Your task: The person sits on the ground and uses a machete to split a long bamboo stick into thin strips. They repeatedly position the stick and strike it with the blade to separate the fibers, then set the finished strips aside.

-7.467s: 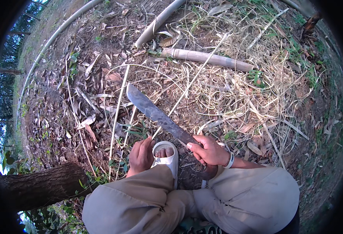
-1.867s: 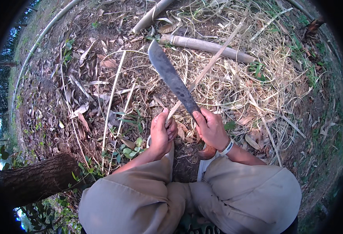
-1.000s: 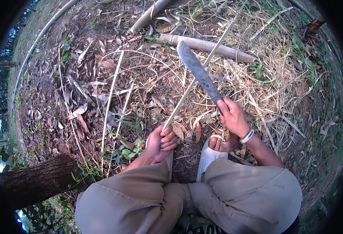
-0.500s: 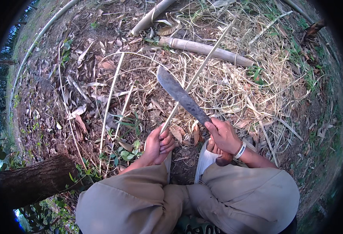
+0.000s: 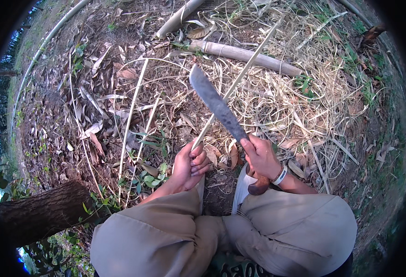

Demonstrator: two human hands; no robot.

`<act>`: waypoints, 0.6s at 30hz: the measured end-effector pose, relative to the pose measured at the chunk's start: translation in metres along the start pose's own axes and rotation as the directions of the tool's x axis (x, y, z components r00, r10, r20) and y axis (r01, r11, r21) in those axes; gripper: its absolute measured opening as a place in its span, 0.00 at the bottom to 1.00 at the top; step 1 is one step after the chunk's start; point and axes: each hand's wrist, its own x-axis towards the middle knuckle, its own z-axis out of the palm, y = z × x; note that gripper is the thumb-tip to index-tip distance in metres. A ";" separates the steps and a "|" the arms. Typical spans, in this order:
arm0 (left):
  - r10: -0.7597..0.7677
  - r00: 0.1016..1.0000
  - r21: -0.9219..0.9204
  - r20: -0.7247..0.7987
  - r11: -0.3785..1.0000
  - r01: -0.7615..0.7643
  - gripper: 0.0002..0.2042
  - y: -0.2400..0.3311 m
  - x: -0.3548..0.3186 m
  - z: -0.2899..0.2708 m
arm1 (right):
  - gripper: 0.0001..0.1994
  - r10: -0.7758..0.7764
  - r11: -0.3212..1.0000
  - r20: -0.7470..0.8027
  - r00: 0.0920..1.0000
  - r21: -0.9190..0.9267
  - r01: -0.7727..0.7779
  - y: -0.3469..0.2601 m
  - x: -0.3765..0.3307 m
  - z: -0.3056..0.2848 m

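Observation:
My right hand (image 5: 259,156) grips the wooden handle of a long dark machete (image 5: 216,105), whose blade points up and to the left. The blade lies against a thin pale bamboo strip (image 5: 240,78). My left hand (image 5: 189,165) is closed around the near end of that strip, which runs away to the upper right. A white band sits on my right wrist. Both hands are just above my knees in tan trousers (image 5: 276,231).
A thick cut bamboo pole (image 5: 249,56) lies across the ground beyond the blade, another pole (image 5: 177,19) above it. Dry shavings (image 5: 304,106) cover the right side, dead leaves the left. A tree trunk (image 5: 46,210) lies at lower left. A white shoe (image 5: 243,187) shows between my knees.
The machete swung up and out to the right, then came back down onto the strip. My left hand has stayed closed on the strip's near end.

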 end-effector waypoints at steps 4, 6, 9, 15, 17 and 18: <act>-0.018 1.000 -0.009 -0.016 1.000 0.018 0.21 -0.002 -0.002 -0.006 | 0.18 -0.246 0.944 0.066 0.967 -0.212 0.254 0.005 -0.003 0.007; -0.015 1.000 0.023 -0.021 1.000 0.016 0.21 -0.002 0.001 -0.006 | 0.18 0.087 0.993 -0.011 0.996 0.083 -0.086 -0.005 0.005 0.000; -0.019 0.999 0.092 -0.037 0.995 0.022 0.21 0.000 0.002 -0.005 | 0.18 -0.149 0.978 0.017 0.989 -0.143 0.150 0.000 -0.007 0.017; 0.258 0.951 0.316 -0.168 0.928 -0.196 0.25 -0.010 0.011 -0.011 | 0.16 0.001 0.998 -0.091 0.996 0.060 0.005 0.008 0.005 0.012; 0.415 0.906 0.413 -0.086 0.842 -0.347 0.31 -0.011 0.016 -0.021 | 0.16 -0.176 0.975 -0.031 0.984 -0.140 0.170 0.008 -0.007 0.022; 0.481 0.875 0.477 -0.053 0.782 -0.401 0.33 -0.013 0.016 -0.020 | 0.17 -0.256 0.939 0.011 0.967 -0.233 0.251 0.006 -0.012 0.025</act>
